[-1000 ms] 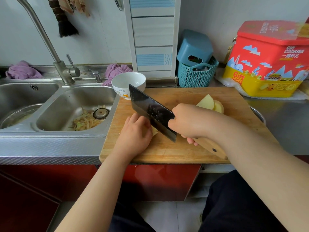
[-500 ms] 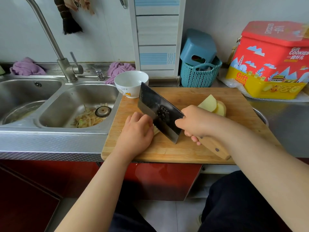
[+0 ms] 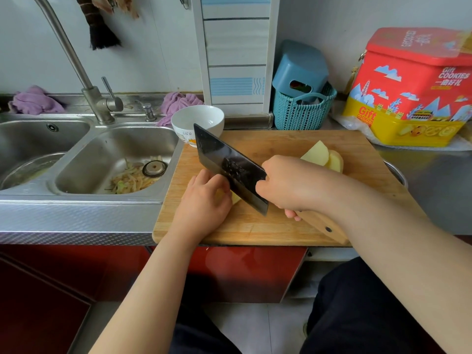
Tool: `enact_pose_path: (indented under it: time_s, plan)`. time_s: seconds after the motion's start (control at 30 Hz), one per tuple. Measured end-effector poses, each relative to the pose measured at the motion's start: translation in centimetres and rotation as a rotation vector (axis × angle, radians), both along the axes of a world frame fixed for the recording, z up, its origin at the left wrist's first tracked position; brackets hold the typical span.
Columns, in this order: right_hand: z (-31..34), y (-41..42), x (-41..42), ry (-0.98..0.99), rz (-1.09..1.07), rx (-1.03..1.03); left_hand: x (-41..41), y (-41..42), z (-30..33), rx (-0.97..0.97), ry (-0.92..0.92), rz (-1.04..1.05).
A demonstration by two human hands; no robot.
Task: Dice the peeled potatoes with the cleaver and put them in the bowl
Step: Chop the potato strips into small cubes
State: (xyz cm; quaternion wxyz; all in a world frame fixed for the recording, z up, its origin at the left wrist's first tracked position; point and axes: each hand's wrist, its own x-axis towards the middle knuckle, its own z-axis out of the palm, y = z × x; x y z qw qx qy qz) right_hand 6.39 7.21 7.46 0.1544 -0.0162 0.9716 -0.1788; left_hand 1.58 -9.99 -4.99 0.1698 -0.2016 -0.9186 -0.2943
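On the wooden cutting board (image 3: pixel 281 231), my left hand (image 3: pixel 204 203) curls over a pale potato piece (image 3: pixel 235 198) and holds it down; most of that piece is hidden under my fingers. My right hand (image 3: pixel 288 185) grips the wooden handle of a dark cleaver (image 3: pixel 229 167), whose blade stands just right of my left fingers with its edge down at the potato. More cut potato pieces (image 3: pixel 323 155) lie at the board's far right. A white bowl (image 3: pixel 198 121) sits at the board's far left corner; its visible inside looks empty.
A steel double sink (image 3: pixel 112 159) with vegetable peelings lies left of the board, its tap (image 3: pixel 99 103) behind it. A teal basket (image 3: pixel 302 111) and a red-and-yellow cookie tin (image 3: pixel 413 90) stand at the back right. A metal pot rim (image 3: pixel 397 172) shows beside the board.
The cleaver has stayed beside my left fingers, its blade working slightly at the potato. Both hands keep their grips; the view has shifted a little.
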Motion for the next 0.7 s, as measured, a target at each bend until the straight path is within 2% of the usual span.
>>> enact_pose_path:
  time_s: [0.33,0.57,0.7]
  plan:
    - [-1.2,-1.4,-1.4,-0.090,0.022,0.094,-0.3,0.0,-0.2,0.033,-0.003,-0.003]
    - [-2.7,1.9,-1.8,-0.096,-0.161,-0.246,0.1,-0.4,0.2,0.087,-0.061,-0.041]
    - [-2.1,2.1,-1.4,-0.033,-0.117,-0.221,0.2,-0.9,0.3,0.196,-0.115,-0.045]
